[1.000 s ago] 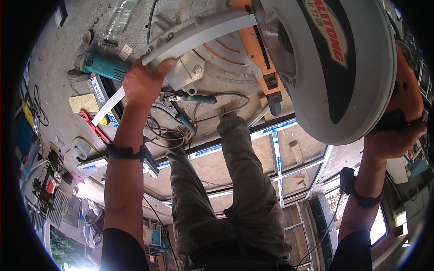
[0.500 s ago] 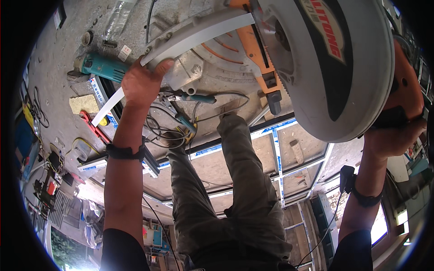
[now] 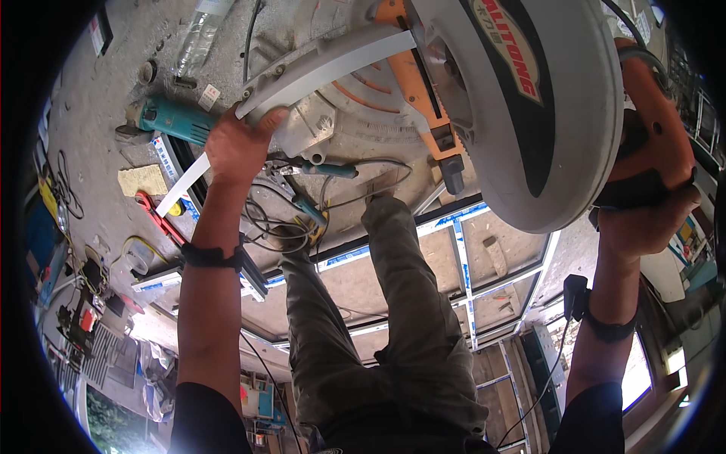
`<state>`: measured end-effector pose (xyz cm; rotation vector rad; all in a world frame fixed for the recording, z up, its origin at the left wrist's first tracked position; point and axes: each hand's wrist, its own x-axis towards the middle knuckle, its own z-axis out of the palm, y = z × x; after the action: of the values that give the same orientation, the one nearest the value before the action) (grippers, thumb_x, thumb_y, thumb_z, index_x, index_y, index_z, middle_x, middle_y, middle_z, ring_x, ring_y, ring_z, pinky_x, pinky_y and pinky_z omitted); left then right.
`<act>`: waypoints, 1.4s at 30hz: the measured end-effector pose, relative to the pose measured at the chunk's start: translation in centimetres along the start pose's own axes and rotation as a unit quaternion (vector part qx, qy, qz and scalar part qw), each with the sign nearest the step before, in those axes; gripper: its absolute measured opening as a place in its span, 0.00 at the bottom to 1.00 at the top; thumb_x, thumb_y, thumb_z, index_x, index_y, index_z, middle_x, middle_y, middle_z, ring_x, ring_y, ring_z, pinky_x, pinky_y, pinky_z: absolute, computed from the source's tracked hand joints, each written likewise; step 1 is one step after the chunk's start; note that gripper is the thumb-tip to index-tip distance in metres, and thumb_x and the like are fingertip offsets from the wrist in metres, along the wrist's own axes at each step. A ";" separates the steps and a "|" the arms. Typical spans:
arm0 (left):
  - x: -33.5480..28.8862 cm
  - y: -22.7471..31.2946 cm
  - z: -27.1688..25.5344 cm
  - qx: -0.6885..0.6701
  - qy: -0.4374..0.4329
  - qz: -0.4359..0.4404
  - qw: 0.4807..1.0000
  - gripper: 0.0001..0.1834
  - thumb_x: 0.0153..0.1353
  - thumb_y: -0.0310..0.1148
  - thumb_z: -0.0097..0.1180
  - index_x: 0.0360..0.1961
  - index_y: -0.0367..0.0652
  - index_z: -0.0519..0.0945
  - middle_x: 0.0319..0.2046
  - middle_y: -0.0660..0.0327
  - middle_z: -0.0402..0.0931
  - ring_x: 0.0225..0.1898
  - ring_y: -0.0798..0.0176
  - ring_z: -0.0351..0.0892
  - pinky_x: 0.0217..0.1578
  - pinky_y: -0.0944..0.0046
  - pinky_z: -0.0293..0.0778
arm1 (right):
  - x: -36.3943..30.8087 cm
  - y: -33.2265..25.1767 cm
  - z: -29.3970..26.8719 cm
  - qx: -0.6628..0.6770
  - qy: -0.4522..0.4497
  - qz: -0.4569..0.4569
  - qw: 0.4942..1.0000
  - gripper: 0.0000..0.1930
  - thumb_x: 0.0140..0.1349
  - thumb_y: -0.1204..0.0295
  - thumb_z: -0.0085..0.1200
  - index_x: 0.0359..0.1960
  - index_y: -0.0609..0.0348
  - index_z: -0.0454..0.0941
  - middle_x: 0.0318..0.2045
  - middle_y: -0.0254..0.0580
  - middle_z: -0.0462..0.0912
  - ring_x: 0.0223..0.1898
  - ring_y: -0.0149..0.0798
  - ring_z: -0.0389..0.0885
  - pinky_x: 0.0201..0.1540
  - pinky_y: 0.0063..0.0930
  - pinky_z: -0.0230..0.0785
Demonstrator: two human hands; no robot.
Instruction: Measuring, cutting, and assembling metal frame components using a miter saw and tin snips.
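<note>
My left hand is closed round a long pale metal strip and presses it against the grey fence of a miter saw. One end of the strip reaches the orange slotted insert; the other sticks out below my hand. My right hand grips the orange and black handle of the saw head. The big grey blade guard covers most of the right side, and the blade is largely hidden behind it.
A teal angle grinder and a clear plastic bottle lie left of the saw. Red-handled pliers, cables and dark aluminium profiles sit near my left forearm. A metal frame with blue-marked film lies around my legs.
The saw head has shifted left in view, with my right hand still on its handle. My left hand and the strip have barely moved.
</note>
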<state>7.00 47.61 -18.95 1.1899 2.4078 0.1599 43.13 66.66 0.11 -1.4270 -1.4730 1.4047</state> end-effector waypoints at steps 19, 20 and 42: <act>-0.1 0.2 0.0 0.012 -0.001 -0.008 1.000 0.43 0.44 0.72 0.61 0.41 0.39 0.82 0.32 0.45 0.82 0.37 0.40 0.82 0.38 0.48 0.77 | 0.6 -0.1 -0.6 0.070 -0.074 -0.008 0.995 0.47 0.62 0.30 0.28 0.55 0.69 0.68 0.37 0.45 0.78 0.36 0.38 0.78 0.40 0.30 0.71; -0.1 0.2 0.0 0.012 -0.002 -0.008 1.000 0.43 0.44 0.72 0.61 0.41 0.39 0.82 0.32 0.45 0.82 0.37 0.40 0.82 0.38 0.48 0.77 | 0.5 0.0 -0.5 0.064 -0.068 -0.007 0.996 0.48 0.61 0.29 0.30 0.56 0.69 0.68 0.37 0.45 0.78 0.37 0.38 0.78 0.40 0.29 0.72; -0.1 0.1 -0.3 0.013 -0.013 -0.018 1.000 0.44 0.43 0.74 0.60 0.42 0.40 0.82 0.32 0.45 0.82 0.38 0.40 0.82 0.40 0.48 0.76 | -0.5 1.8 -0.9 0.068 -0.076 -0.006 0.995 0.48 0.60 0.27 0.31 0.57 0.67 0.64 0.39 0.43 0.75 0.39 0.36 0.75 0.44 0.30 0.69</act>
<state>7.02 47.63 -18.57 1.1517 2.4132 0.1021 44.56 66.11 -1.32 -1.2483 -1.4455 1.6043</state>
